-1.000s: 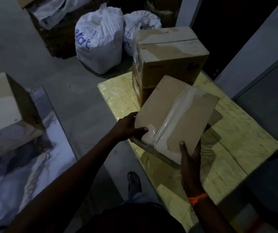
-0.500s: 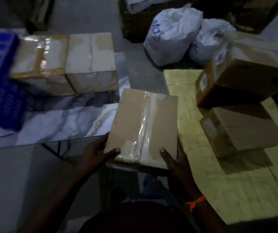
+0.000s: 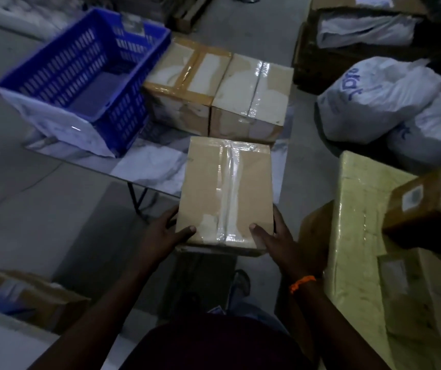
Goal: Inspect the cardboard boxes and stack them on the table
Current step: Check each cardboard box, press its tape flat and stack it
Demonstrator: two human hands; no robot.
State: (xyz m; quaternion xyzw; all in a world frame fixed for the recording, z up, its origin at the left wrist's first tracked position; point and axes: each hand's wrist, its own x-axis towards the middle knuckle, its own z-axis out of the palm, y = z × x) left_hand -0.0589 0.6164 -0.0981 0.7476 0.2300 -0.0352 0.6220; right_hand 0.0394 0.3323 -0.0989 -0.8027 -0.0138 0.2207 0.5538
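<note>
I hold a brown cardboard box with clear tape down its middle, its far end over the near corner of the marble-patterned table. My left hand grips its near left corner and my right hand grips its near right corner, thumbs on top. Two taped cardboard boxes stand side by side on the table just beyond it. More cardboard boxes sit on the yellow pallet surface at my right.
A blue plastic crate stands on the table's left part. White sacks lie on the floor at the right, with dark crates behind. An open carton is at the lower left. My foot is below the box.
I have turned left from the yellow pallet toward the marble table, carrying the box with both hands. The crate and the two table boxes have come into full view.
</note>
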